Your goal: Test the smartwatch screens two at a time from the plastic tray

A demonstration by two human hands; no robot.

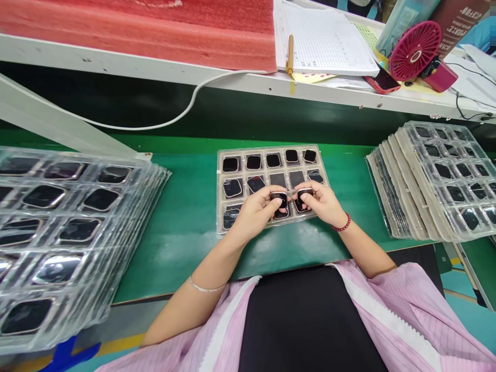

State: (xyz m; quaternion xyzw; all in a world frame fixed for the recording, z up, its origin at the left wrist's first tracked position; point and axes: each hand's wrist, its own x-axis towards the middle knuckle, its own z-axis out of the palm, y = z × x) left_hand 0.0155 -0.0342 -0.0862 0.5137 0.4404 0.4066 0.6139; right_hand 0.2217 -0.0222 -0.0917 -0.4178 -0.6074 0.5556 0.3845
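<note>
My left hand point(258, 212) grips a smartwatch case point(278, 197) with a dark screen, thumb pressed on its front. A second smartwatch case point(305, 194) is pinched in my right hand point(323, 203), its thumb also on the screen. Both hands are close together over the front part of a clear plastic tray point(221, 178) that lies on the green bench. Square watch cases fill most of its visible compartments; two in the middle row show only a flat dark bottom. My fingers hide part of the front row.
Tall stacks of similar trays stand at left point(147, 206) and right point(414, 201). Above the bench runs a white shelf point(232, 85) with red foam point(135, 36), papers point(325, 41), a pen point(290, 54), a phone point(383, 81) and a pink fan point(415, 50). A white cable point(189, 106) hangs below it.
</note>
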